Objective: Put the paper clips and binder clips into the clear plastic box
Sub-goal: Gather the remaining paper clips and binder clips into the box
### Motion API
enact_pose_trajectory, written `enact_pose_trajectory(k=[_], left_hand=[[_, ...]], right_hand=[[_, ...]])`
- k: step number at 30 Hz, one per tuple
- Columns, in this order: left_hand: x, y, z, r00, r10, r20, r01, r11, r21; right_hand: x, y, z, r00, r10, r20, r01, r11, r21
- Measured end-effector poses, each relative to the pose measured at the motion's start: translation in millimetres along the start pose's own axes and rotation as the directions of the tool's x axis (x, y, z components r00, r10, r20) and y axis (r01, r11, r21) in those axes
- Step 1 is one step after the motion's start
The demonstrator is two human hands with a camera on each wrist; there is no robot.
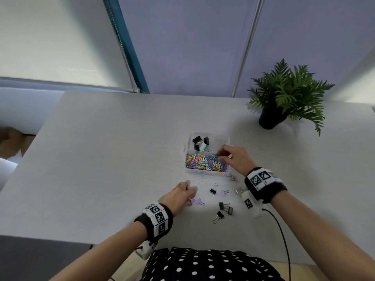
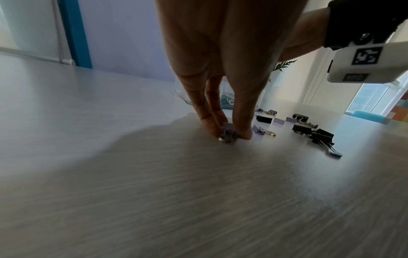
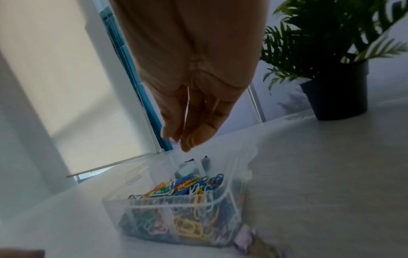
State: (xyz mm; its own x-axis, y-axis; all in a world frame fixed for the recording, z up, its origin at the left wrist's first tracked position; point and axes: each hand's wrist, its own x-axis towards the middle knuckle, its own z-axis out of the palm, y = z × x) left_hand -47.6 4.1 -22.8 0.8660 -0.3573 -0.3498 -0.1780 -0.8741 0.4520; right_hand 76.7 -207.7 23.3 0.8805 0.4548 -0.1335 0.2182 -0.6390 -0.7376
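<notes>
The clear plastic box [image 1: 227, 138] stands on the table. Its far compartment holds black and mint binder clips [image 1: 200, 141]; its near one holds a heap of coloured paper clips [image 1: 205, 162]. My right hand [image 1: 221, 155] hovers over the box [image 3: 137, 207], and its fingers [image 3: 192, 137] hang down loosely with nothing in them. On the table in front of the box, my left hand [image 1: 190, 197] pinches a purple binder clip [image 2: 228, 131] between thumb and fingers. Several black and purple binder clips [image 1: 223, 205] lie loose to its right.
A potted green plant [image 1: 284, 98] stands at the back right of the grey table [image 1: 101, 159]. A black cable [image 1: 282, 236] runs down from my right wrist. The table's left edge drops off near a window with a blind.
</notes>
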Motion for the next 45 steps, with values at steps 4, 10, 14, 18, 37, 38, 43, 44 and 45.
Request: enact_pose_trajectory(k=[4,10,14,18,37,38,43,44,45], left_hand=[[-2.8,-5.2,-3.0,1.000,-0.002,-0.020,0.002,1.000,-0.021],[8.3,-12.7,-29.4,0.990,-0.009,-0.143,-0.012,0.990,-0.139],[42.6,-6.0,-69.3,0.961,-0.013,-0.276,-0.030,0.988,-0.152],[90.4,1.7,-99.0,0.937,-0.092,-0.338,0.027,0.981,-0.190],[47.2,4.5,-70.8,0.966,0.240,-0.096,-0.251,0.959,-0.131],[40.6,3.0,-61.3,0.971,0.239,-0.031,-0.241,0.965,-0.107],[26.3,11.9,-14.9,0.965,0.078,0.249,-0.109,0.987,0.115],[27.4,18.1,-10.6,0.961,0.060,0.268,-0.107,0.981,0.162],[29.5,25.5,-8.4,0.961,0.055,0.270,-0.111,0.974,0.197]], right_hand=[[-4.3,14.8,-2.4,1.000,-0.017,0.018,0.020,0.982,-0.187],[-52.2,63.9,-26.7,0.928,0.353,0.118,-0.243,0.815,-0.526],[-81.4,65.0,-7.5,0.853,0.488,0.186,-0.320,0.770,-0.552],[-88.8,58.6,26.1,0.904,0.409,0.125,-0.296,0.809,-0.507],[-86.6,61.3,38.3,0.922,0.343,0.182,-0.227,0.857,-0.464],[-84.7,59.0,31.1,0.916,0.349,0.200,-0.245,0.878,-0.411],[-59.0,36.5,-13.0,0.908,0.346,0.234,-0.377,0.921,0.100],[-48.2,30.2,-19.6,0.922,0.334,0.197,-0.367,0.915,0.166],[-36.2,23.0,-25.0,0.935,0.320,0.153,-0.349,0.909,0.228]])
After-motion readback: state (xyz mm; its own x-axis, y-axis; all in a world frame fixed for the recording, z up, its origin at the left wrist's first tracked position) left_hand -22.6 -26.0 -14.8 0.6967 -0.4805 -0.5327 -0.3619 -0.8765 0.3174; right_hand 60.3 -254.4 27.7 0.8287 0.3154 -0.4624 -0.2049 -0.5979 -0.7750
